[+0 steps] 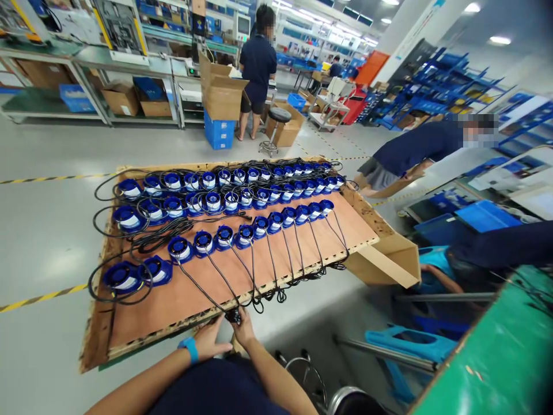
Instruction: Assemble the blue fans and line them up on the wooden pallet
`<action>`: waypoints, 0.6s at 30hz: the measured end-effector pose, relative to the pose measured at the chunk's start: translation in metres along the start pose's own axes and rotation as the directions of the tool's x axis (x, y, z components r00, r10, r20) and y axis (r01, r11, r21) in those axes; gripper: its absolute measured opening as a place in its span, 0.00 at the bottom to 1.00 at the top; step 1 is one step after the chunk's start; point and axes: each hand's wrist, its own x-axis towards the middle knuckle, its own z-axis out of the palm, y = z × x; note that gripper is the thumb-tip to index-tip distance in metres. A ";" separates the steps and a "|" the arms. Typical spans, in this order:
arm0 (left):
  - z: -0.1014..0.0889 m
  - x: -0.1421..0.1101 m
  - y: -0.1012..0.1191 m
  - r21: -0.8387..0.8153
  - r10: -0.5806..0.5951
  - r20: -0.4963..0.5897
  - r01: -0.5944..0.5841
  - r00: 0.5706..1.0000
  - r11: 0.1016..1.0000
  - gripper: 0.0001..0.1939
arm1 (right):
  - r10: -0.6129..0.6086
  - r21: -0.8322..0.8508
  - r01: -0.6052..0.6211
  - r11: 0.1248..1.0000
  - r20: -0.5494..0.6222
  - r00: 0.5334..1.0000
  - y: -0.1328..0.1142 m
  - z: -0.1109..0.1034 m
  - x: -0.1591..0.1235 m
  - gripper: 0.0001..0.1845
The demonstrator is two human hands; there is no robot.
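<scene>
Several blue round fans [203,242] with black cables lie in rows on a brown wooden board [173,300]. Both my hands meet at the board's near edge around a black plug [233,315] at the end of one cable. My left hand [211,340], with a blue wristband, has its fingers curled toward the plug. My right hand [244,329] pinches the plug from the right. The cable runs from the plug up to a fan in the front row.
A cardboard box [380,253] leans at the board's right end. A green table [496,357] and a stool [311,380] stand at my right. One person bends over at the right [415,150], another stands far back [258,69]. Yellow-black floor tape [43,297] crosses the left.
</scene>
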 end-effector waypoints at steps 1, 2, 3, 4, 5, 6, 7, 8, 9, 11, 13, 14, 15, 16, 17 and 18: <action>0.005 0.002 0.003 0.007 -0.013 -0.010 0.014 1.000 1.000 0.53 | -0.006 -0.014 0.006 1.000 0.016 1.000 0.002 -0.006 -0.010 0.27; 0.009 0.004 0.006 0.023 -0.008 -0.007 0.008 1.000 1.000 0.53 | -0.018 -0.036 0.020 0.999 0.038 0.999 0.003 -0.014 -0.022 0.27; 0.012 0.005 0.010 0.036 0.014 0.000 -0.014 1.000 0.999 0.53 | -0.028 -0.077 0.034 0.996 0.068 0.997 0.004 -0.022 -0.035 0.28; 0.014 0.006 0.015 0.034 0.048 0.011 -0.048 0.999 0.998 0.51 | -0.031 -0.140 0.045 0.989 0.103 0.994 0.003 -0.030 -0.048 0.30; 0.015 0.006 0.021 0.022 0.083 0.026 -0.084 0.996 0.996 0.47 | -0.022 -0.226 0.053 0.973 0.137 0.990 0.000 -0.037 -0.061 0.31; 0.015 0.005 0.029 0.001 0.109 0.043 -0.109 0.993 0.994 0.43 | -0.002 -0.328 0.055 0.943 0.160 0.987 -0.007 -0.045 -0.072 0.30; 0.015 0.004 0.036 -0.024 0.126 0.060 -0.125 0.990 0.992 0.38 | 0.020 -0.433 0.054 0.900 0.166 0.986 -0.015 -0.052 -0.081 0.27; 0.013 0.002 0.045 -0.050 0.139 0.072 -0.135 0.988 0.990 0.33 | 0.032 -0.521 0.052 0.852 0.152 0.988 -0.026 -0.060 -0.087 0.23; 0.012 -0.002 0.053 -0.075 0.151 0.080 -0.145 0.985 0.987 0.28 | 0.025 -0.586 0.054 0.809 0.126 0.992 -0.038 -0.068 -0.092 0.19; 0.007 -0.012 0.070 -0.130 0.186 0.085 -0.174 0.979 0.976 0.22 | -0.059 -0.599 0.095 0.795 0.080 0.995 -0.062 -0.085 -0.099 0.12; 0.000 -0.026 0.087 -0.223 0.236 0.080 -0.214 0.968 0.951 0.21 | -0.174 -0.417 0.196 0.888 0.089 0.981 -0.083 -0.103 -0.104 0.14; -0.004 -0.035 0.096 -0.290 0.250 0.076 -0.218 0.965 0.932 0.21 | -0.219 -0.256 0.242 0.936 0.115 0.969 -0.091 -0.112 -0.106 0.19; -0.009 -0.044 0.105 -0.366 0.247 0.065 -0.207 0.967 0.907 0.22 | -0.254 -0.077 0.268 0.960 0.160 0.954 -0.099 -0.120 -0.109 0.27; -0.014 -0.054 0.115 -0.445 0.224 0.033 -0.187 0.974 0.876 0.23 | -0.278 0.087 0.265 0.960 0.220 0.935 -0.105 -0.128 -0.112 0.36; -0.021 -0.063 0.126 -0.519 0.184 -0.017 -0.165 0.983 0.839 0.23 | -0.285 0.218 0.227 0.949 0.291 0.913 -0.111 -0.134 -0.116 0.44; -0.028 -0.073 0.137 -0.589 0.127 -0.075 -0.147 0.989 0.794 0.24 | -0.277 0.316 0.162 0.935 0.364 0.889 -0.117 -0.140 -0.119 0.50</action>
